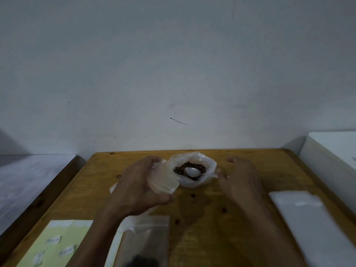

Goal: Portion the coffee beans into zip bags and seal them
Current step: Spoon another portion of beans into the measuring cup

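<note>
A dim room with a plain grey-white wall [173, 64] marked by a short dark streak [179, 121], a wooden table [208, 218] pushed against it, a pale surface with a dark wooden edge [28, 182] at left, and a white cabinet [331, 151] at right

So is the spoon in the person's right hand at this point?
No, the spoon lies bowl-up on the coffee beans inside the open bag, while the right hand holds nothing.
</note>
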`<state>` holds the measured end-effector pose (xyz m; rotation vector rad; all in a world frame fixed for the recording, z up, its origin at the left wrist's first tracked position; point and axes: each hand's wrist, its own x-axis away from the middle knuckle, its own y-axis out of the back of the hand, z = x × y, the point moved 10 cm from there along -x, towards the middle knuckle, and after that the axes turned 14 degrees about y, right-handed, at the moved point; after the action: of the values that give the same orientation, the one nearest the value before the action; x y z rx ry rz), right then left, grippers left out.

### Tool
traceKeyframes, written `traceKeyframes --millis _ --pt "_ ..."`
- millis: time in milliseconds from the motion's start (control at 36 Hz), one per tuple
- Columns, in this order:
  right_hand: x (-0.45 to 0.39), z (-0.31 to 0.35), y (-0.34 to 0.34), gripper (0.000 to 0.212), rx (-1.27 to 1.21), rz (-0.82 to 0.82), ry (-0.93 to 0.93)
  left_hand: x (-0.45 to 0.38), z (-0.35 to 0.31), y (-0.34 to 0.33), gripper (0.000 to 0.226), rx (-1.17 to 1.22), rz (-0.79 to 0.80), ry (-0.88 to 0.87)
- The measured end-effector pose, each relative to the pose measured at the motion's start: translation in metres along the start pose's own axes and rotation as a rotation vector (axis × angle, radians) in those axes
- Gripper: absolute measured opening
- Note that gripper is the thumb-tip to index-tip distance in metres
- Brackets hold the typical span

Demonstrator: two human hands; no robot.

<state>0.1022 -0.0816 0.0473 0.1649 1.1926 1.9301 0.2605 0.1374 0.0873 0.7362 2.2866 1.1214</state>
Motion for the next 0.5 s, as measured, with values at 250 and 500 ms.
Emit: traceKeyframes --millis 250,500 --pt "0.013 -0.039 -0.058 0.022 -0.835 -0.03 -0.372 -0.008 0.011 -0.019 0.103 0.09 -0.003 0.061" --pt "0.01 0.015 -0.013 0.025 -0.501 -0.22 0.114 -0.016 0.028 -0.042 0.106 0.14 0.017 0.096"
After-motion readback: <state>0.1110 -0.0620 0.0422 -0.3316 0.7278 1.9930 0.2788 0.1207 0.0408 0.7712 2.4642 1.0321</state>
